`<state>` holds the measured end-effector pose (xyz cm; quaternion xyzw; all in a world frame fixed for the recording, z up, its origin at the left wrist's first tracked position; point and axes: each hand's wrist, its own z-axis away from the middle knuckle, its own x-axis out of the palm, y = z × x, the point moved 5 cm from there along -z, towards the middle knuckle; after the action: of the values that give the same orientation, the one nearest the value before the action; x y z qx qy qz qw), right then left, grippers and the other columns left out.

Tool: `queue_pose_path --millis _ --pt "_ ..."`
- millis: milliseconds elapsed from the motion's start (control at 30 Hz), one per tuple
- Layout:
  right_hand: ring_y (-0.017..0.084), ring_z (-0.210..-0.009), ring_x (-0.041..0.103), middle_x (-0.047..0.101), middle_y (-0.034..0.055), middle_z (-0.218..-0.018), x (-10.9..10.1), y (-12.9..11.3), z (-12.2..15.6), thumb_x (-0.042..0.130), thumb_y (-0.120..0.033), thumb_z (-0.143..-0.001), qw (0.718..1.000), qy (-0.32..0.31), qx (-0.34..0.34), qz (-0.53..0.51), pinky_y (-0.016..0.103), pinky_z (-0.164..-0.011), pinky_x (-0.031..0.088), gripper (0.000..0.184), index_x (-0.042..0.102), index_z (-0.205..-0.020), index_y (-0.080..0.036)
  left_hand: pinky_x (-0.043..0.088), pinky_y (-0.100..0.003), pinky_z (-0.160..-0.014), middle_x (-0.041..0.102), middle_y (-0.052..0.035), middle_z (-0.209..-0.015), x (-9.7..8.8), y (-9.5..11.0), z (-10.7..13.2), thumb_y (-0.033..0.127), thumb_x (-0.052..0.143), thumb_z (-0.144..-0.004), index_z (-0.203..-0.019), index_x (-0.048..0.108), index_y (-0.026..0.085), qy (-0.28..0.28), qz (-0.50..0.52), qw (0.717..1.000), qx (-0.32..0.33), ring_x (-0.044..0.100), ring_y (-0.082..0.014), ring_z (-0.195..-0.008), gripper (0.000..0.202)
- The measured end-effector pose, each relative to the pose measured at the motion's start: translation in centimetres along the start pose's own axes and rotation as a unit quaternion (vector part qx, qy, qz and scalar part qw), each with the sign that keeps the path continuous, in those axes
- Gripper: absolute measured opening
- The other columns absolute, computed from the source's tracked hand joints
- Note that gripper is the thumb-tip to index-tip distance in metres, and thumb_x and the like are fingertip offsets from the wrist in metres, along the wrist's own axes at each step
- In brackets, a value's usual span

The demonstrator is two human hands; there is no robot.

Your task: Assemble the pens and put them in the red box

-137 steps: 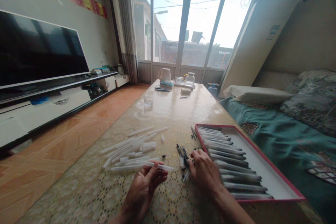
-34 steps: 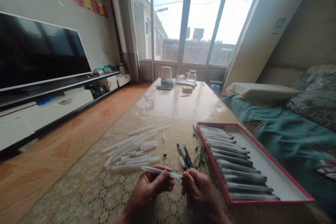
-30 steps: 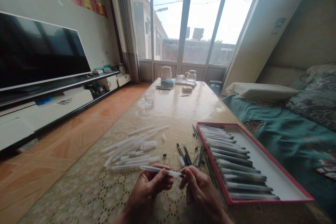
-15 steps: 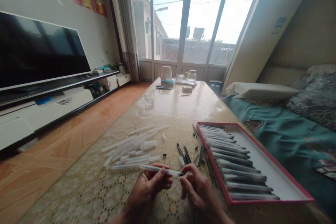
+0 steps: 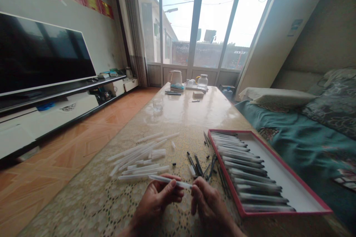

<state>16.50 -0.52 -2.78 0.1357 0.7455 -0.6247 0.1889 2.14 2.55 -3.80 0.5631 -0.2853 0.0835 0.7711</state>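
Steadiness is why your left hand (image 5: pixel 156 203) is clamping the white pen barrel (image 5: pixel 166 180) level, your right hand (image 5: pixel 207 205) pinching its tip.

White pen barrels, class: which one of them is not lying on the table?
The barrel pinched between the left hand and right hand, raised above the table. The others lie loose in a pile on it, farther left.

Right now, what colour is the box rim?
Red. The box rim shows best along its near edge in the head view.
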Motion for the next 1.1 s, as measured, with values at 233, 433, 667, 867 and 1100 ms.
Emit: queue_pose_path --millis 233,433,667,867,1100 --pt "0.012 -0.042 0.056 0.061 -0.0002 -0.047 -0.08 0.05 -0.01 0.029 -0.054 -0.091 1.000 -0.002 0.001 -0.002 0.018 -0.046 0.036 0.040 0.046 -0.083 -0.019 0.051 -0.024 -0.057 0.072 -0.0066 -0.066 -0.29 -0.20 -0.23 0.028 0.074 -0.067 -0.078 0.070 0.013 -0.007 0.002 1.000 0.002 0.065 -0.0150 -0.060 0.019" --pt "0.011 -0.041 0.056 0.058 0.0002 -0.047 0.20 0.13 0.03 0.024 -0.053 -0.092 1.000 -0.010 0.002 -0.018 0.017 -0.044 0.036 0.044 0.042 -0.069 -0.020 0.050 -0.025 -0.056 0.071 -0.0064 -0.064 -0.09 -0.20 -0.10 0.031 0.074 -0.067 -0.078 0.070 0.013 -0.012 -0.012 1.000 0.006 0.064 -0.0146 -0.058 0.021" --pt "0.012 -0.044 0.058 0.064 0.0013 -0.050 0.20 0.15 0.10 0.029 -0.052 -0.091 1.000 -0.015 -0.009 0.009 0.018 -0.048 0.037 0.036 0.042 -0.083 -0.020 0.050 -0.024 -0.056 0.072 -0.0066 -0.065 -0.01 -0.04 0.05 0.030 0.075 -0.066 -0.077 0.070 0.013 0.008 -0.003 1.000 0.013 0.064 -0.0147 -0.058 0.021" --pt "0.012 -0.044 0.057 0.062 0.0008 -0.047 0.20 0.09 0.12 0.025 -0.052 -0.092 1.000 -0.020 -0.011 0.010 0.018 -0.048 0.037 0.040 0.042 -0.073 -0.021 0.049 -0.024 -0.054 0.071 -0.0065 -0.064 0.11 -0.07 0.09 0.032 0.075 -0.065 -0.077 0.070 0.013 0.001 -0.004 1.000 0.016 0.063 -0.0143 -0.056 0.023" --pt "0.012 -0.045 0.056 0.062 0.0003 -0.050 -0.68 -0.46 0.23 0.027 -0.053 -0.091 1.000 0.006 -0.023 0.008 0.018 -0.047 0.036 0.040 0.044 -0.076 -0.021 0.048 -0.024 -0.053 0.070 -0.0060 -0.062 -0.01 0.02 0.05 0.033 0.076 -0.063 -0.075 0.070 0.013 0.016 0.006 1.000 0.008 0.063 -0.0145 -0.056 0.025"
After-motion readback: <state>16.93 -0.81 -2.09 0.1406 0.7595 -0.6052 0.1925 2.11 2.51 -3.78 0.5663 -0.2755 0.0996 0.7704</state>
